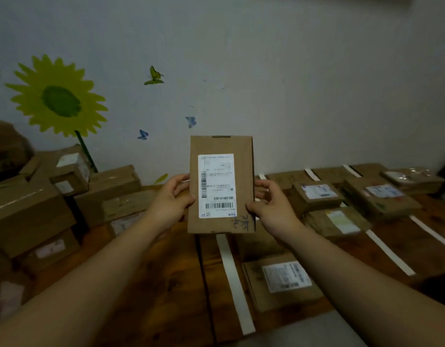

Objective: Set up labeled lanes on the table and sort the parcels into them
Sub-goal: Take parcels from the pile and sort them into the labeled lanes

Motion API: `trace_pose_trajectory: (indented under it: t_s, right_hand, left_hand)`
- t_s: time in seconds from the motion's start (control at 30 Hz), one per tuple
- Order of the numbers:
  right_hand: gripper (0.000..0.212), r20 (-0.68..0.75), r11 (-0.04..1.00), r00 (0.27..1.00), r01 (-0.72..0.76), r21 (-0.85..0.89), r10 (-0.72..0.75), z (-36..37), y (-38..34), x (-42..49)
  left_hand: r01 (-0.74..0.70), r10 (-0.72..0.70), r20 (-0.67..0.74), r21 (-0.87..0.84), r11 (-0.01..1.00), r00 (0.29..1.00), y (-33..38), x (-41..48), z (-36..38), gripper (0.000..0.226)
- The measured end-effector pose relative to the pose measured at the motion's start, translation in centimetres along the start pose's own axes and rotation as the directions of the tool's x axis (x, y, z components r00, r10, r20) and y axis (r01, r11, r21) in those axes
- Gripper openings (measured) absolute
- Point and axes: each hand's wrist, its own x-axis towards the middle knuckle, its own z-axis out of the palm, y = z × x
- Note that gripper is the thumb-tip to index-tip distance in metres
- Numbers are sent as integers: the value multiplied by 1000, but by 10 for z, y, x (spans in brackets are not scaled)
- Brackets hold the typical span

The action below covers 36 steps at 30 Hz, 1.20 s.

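We hold one parcel upright in the air over the middle of the table, its broad face turned toward us. It is a flat brown cardboard box, taller than wide, with a white label stuck on the front. The label is turned sideways, with barcodes along its left and bottom edges and the code 383-C60-24-823 printed on it. A dark scribble sits on the card at the lower right corner, too smudged to read.

Our left hand grips the parcel's left edge, thumb on the front and fingers curled behind. Our right hand grips the right edge the same way, thumb at the front near the lower corner.

Below and to the right, white tape strips run across the dark wood and split it into lanes. One parcel lies flat just right of the nearest strip, almost under our right forearm. Further right, four more labelled parcels lie in the lanes beyond, two of them touching. At the far edge lie brown cards with marks we cannot read.

On the left stands a pile of boxes, stacked unevenly against the wall. A sunflower sticker and small butterflies are on the wall.
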Motion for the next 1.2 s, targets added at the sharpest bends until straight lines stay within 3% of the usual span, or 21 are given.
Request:
trace_pose_trajectory:
  t_s: [0.13,0.27,0.37,0.47,0.6,0.73,0.8,0.87,0.93,1.07,1.2]
  right_hand:
    - [50,-40,998,998,-54,-7,54,-36,10,-12]
    - [72,-129,996,989,-61,69,70,-91,20,-20]
    - [85,-207,992,975,-51,118,74,-145,27,-29]
    - [96,-263,985,961,-35,168,79,-209,41,-38]
    - [76,-333,972,937,-29,235,109,-295,66,-46]
    - [50,-414,943,886,-71,326,210,-358,97,-50]
    - [44,-438,952,871,-100,288,224,-378,110,-55]
    - [41,-450,978,872,-130,162,190,-391,121,-58]
    - [49,-418,986,896,-164,1,150,-402,130,-58]
    - [57,-359,953,913,-261,-155,192,-414,147,-48]
    - [59,-305,894,928,-310,-323,212,-422,169,-33]
  left_hand:
    - [23,-30,109,65,998,994,-7,-2,35,51]
    - [36,-59,201,114,993,978,1,-2,89,35]
    - [95,-170,275,265,959,946,3,-4,137,47]
    - [138,-221,293,280,950,930,4,-10,194,43]
    - [136,-215,303,262,956,928,7,-17,269,35]
    - [164,-172,99,83,983,980,-12,-17,335,48]
    - [194,-196,46,37,980,980,-23,-20,360,43]
    - [203,-203,80,10,979,976,-30,-20,378,35]
    - [215,-214,137,10,977,967,-34,-17,390,44]
    - [262,-293,252,152,953,922,-49,-7,404,77]
    - [256,-294,209,193,947,933,-70,-3,420,71]
